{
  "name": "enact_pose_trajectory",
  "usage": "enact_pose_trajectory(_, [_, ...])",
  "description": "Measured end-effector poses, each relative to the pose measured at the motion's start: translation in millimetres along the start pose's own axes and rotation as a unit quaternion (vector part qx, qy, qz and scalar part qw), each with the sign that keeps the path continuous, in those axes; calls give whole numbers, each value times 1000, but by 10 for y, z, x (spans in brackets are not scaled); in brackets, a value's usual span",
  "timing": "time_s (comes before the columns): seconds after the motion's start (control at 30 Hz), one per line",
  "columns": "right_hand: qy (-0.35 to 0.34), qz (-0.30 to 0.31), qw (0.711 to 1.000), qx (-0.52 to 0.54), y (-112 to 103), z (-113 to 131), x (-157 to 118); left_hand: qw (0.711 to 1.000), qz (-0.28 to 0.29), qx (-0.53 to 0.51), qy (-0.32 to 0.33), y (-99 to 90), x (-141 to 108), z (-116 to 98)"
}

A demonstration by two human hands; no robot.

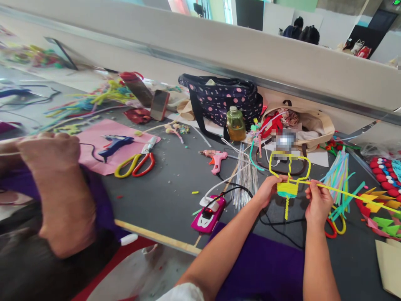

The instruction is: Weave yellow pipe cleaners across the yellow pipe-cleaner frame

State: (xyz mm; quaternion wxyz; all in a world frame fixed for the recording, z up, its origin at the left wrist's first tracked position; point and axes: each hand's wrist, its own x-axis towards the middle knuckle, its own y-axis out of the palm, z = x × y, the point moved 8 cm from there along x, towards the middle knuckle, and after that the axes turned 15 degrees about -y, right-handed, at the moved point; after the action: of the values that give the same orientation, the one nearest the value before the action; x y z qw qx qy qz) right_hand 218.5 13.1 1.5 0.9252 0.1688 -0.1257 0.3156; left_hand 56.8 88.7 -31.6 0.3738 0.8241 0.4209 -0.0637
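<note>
My left hand [268, 190] is closed on the left side of a yellow and teal pipe cleaner figure [286, 189], with looped arms above and a twisted stem below. To its right, my right hand [318, 204] pinches a long yellow pipe cleaner [360, 195] that stretches past the right edge and joins the figure. Loose pastel pipe cleaners [336, 173] lie beyond my right hand, and red-and-yellow-handled scissors [341, 220] are partly hidden behind it. Left of my left hand lies a bundle of thin silver wires [245, 184].
A magenta power strip [209, 215] with cables and a pink glue gun [216, 159] lie left of my arms. A co-worker's arm [59, 184] reaches in at left, near a blue glue gun [115, 146] and scissors [136, 165]. Behind stand a bottle [236, 125] and dark bag [216, 100].
</note>
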Motion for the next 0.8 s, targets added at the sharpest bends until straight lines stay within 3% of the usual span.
enact_pose_trajectory(0.47, [10, 22, 999, 25, 101, 47, -57, 1000, -11, 0, -15, -14, 6, 38])
enact_pose_trajectory(0.8, [21, -2, 1000, 21, 57, 28, -42, 999, -27, 13, -22, -42, 51, 60])
